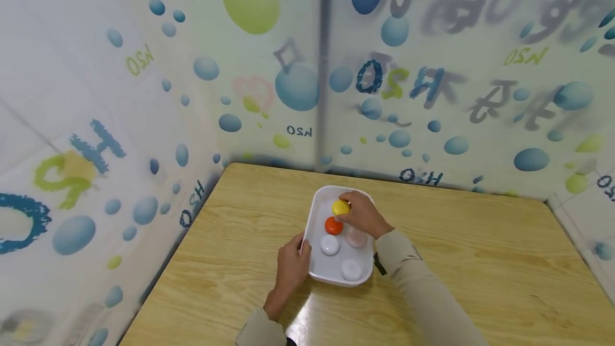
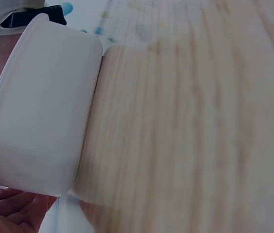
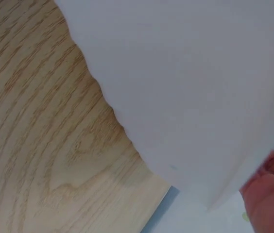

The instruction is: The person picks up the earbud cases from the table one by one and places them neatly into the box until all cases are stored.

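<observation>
A white rectangular tray (image 1: pixel 321 265) with raised sides rests on the wooden table. My left hand (image 1: pixel 292 264) grips its left rim, thumb over the edge. Reaching in from the right, my right hand (image 1: pixel 363 214) pinches a glossy yellow round piece (image 1: pixel 340 207) near the tray's far end. Just below it lies an orange-red round piece (image 1: pixel 333 226). A white round piece (image 1: pixel 330 245), a pale pink one (image 1: pixel 356 237) and another white one (image 1: pixel 352 269) lie nearer. Both wrist views show mostly the tray's outer wall (image 2: pixel 44 107); the pieces are hidden there.
The light wooden table (image 1: pixel 480 260) extends to both sides of the tray. Behind it and at the left stand pale wall coverings (image 1: pixel 269 148) printed with bubbles and lettering. A dark strap (image 1: pixel 379 265) shows at the right wrist.
</observation>
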The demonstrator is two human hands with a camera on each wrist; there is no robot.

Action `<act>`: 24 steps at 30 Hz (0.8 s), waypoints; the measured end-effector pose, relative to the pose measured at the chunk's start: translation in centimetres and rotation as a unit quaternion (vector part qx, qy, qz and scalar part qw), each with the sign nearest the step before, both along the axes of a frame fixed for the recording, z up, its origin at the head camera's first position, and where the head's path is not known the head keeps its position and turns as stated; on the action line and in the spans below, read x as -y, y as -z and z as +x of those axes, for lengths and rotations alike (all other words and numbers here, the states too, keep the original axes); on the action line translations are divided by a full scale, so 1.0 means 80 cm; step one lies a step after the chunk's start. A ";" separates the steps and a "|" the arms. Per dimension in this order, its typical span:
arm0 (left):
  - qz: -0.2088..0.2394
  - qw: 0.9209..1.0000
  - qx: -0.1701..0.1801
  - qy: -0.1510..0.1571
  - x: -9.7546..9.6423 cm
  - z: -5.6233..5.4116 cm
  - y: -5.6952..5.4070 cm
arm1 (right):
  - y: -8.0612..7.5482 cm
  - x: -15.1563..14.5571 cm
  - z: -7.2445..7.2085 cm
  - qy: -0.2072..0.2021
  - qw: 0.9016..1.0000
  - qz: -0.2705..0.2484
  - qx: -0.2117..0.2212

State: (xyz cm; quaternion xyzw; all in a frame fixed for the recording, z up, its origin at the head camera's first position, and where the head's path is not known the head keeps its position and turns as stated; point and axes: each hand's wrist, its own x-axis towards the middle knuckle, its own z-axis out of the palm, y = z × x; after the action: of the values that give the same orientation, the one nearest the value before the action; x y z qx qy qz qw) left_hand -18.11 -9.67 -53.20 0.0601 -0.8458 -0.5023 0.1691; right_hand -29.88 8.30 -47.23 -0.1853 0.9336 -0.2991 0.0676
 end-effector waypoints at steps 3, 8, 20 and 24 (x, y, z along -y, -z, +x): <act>0.003 1.000 0.002 0.001 0.001 0.000 0.001 | 0.002 0.004 -0.003 0.003 1.000 0.008 0.000; 0.003 1.000 0.008 0.003 0.002 0.000 0.000 | 0.007 0.009 -0.005 0.012 1.000 0.022 0.002; -0.008 1.000 -0.002 0.007 0.001 0.002 0.001 | 0.013 0.009 -0.006 0.026 0.999 -0.008 0.019; -0.008 1.000 -0.004 0.007 0.002 0.001 0.001 | 0.012 0.007 -0.007 0.026 0.999 -0.014 0.017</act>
State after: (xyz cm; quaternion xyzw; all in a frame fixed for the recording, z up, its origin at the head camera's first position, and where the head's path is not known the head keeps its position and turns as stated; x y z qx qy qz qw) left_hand -18.00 -9.85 -53.27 0.0508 -0.8493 -0.4973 0.1698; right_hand -30.47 7.72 -48.19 -0.1563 0.9325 -0.3173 0.0734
